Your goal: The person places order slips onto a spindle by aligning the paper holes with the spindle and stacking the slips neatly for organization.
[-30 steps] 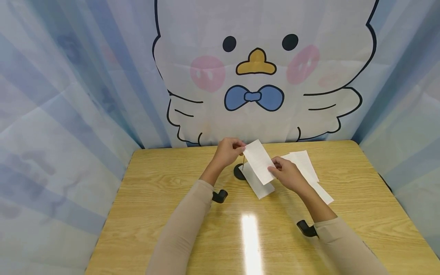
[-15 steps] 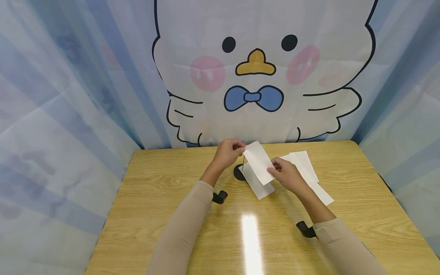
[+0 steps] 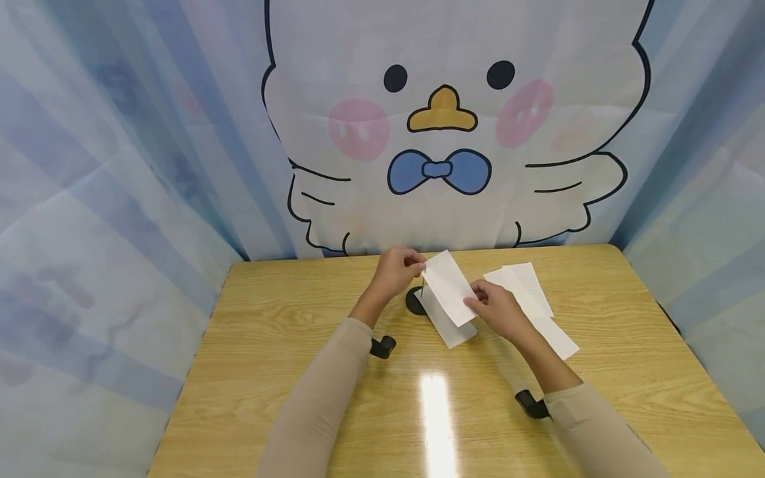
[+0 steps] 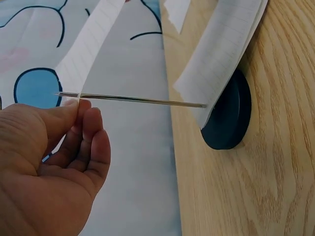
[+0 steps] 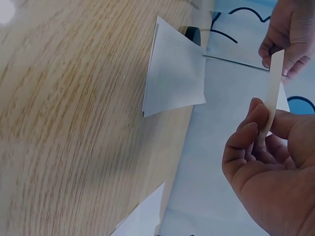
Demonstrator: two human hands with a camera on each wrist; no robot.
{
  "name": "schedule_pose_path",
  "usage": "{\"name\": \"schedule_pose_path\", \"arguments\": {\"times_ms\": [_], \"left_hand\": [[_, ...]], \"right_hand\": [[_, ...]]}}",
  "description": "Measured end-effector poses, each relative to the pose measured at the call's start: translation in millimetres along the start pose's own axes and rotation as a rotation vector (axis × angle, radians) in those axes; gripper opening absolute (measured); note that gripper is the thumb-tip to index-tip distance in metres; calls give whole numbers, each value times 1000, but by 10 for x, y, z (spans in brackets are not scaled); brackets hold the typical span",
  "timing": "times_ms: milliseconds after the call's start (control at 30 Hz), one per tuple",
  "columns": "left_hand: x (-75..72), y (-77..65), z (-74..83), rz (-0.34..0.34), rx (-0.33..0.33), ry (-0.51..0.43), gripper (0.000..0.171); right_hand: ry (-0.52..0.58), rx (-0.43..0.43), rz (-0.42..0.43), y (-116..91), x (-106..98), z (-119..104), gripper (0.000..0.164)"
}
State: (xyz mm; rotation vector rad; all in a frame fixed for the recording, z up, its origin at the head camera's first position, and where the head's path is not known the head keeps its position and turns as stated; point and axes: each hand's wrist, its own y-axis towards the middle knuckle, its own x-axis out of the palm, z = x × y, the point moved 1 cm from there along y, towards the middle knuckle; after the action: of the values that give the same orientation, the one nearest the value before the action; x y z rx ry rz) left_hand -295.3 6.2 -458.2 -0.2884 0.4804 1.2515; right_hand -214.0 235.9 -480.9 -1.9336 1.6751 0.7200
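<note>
A receipt spike with a round black base (image 4: 229,118) and a thin metal rod (image 4: 142,101) stands on the table. Several white paper slips (image 5: 174,71) are on the rod low down at the base. My left hand (image 3: 396,271) pinches the corner of another white slip (image 3: 449,287) near the rod's top. In the left wrist view the rod's point sticks out past that corner, so the slip seems pierced close to the tip. My right hand (image 3: 499,307) pinches the same slip's opposite end between thumb and fingers, keeping it raised above the lower slips.
More white slips (image 3: 528,289) lie overlapping on the wooden table (image 3: 287,345), right of the spike and partly behind my right hand. A curtain with a cartoon bird (image 3: 442,219) hangs directly behind the table's far edge.
Both hands have lowered the held slip slightly, and the rod's tip now shows at its left corner. The lower slips and the loose ones on the right stay put.
</note>
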Motion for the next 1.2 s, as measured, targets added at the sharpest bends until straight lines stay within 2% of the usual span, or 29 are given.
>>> {"name": "schedule_pose_path", "arguments": {"times_ms": [267, 600, 1200], "left_hand": [[33, 21, -93, -17, 7, 1, 10], [128, 22, -252, -13, -16, 63, 10], [286, 9, -460, -27, -20, 159, 9]], "right_hand": [[-15, 23, -24, -10, 66, 56, 36], [-34, 32, -51, 5, 203, 167, 20], [-117, 69, -16, 31, 299, 251, 18]]}}
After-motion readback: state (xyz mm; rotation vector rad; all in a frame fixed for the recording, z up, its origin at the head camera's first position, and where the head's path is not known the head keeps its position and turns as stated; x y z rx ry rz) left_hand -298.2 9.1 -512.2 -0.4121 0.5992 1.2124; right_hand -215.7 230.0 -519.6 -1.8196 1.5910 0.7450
